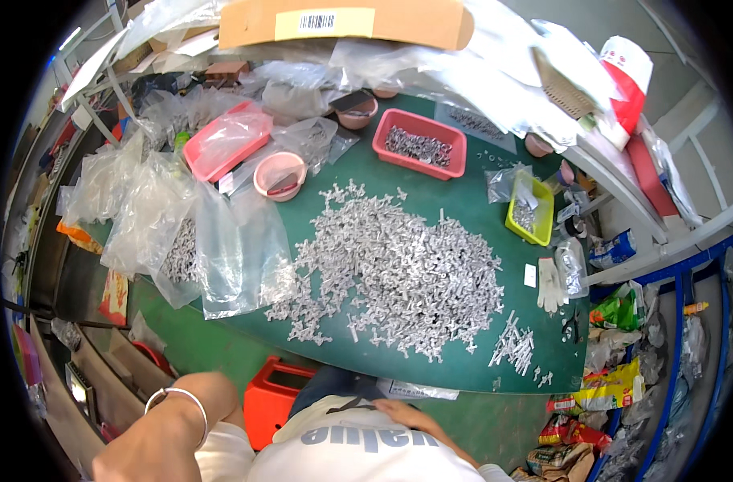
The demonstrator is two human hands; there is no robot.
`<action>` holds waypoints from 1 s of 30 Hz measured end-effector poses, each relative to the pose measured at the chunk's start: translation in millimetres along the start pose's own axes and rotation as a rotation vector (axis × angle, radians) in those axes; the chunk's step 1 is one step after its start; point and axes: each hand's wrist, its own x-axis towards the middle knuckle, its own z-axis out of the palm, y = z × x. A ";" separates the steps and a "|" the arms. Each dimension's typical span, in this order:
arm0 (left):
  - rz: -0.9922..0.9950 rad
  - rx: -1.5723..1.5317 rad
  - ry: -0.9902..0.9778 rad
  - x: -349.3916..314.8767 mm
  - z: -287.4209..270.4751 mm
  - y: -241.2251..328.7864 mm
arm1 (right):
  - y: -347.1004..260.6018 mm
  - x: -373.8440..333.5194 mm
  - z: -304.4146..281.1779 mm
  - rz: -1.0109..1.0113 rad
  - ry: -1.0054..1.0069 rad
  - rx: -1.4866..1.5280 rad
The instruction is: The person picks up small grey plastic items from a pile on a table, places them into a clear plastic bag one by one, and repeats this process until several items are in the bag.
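My left arm is bent at the lower left, with a pale bracelet round the wrist. The back of my left hand [141, 451] reaches the bottom edge; its fingers are hidden and nothing shows in it. My right hand [402, 414] lies flat against the front of my white shirt [342, 450], its fingers stretched out and holding nothing. Both hands are off the green table [246, 333]. On it, in front of me, spreads a large heap of small grey metal parts [406, 273]. A smaller loose group of parts [513, 345] lies to its right.
Clear plastic bags [242, 257] cover the table's left side. Behind the heap stand a pink tray of metal parts [418, 145] and a pink bowl [279, 175]. A yellow-green basket [531, 209] and white gloves [551, 285] lie right. A red stool [274, 398] stands below.
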 end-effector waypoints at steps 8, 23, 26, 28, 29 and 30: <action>-1.021 0.535 1.480 -234.8 59.2 -100.2 | 49.1 -19.9 48.2 -0.155 0.319 -0.086; -1.141 0.113 2.128 -555.4 195.6 -151.1 | -135.2 87.5 -8.5 -0.415 0.465 -0.156; -0.931 0.163 2.139 -539.7 167.2 -121.6 | -226.2 168.2 -26.1 -0.548 0.449 -0.209; -1.079 0.116 2.229 -518.4 146.9 -89.3 | -279.2 229.8 -35.0 -0.637 0.443 -0.245; -1.189 0.088 2.284 -518.3 136.5 -76.1 | -304.9 259.2 -39.9 -0.680 0.435 -0.244; -1.133 0.053 2.327 -532.5 140.2 -73.8 | -327.6 295.3 -39.8 -0.731 0.422 -0.324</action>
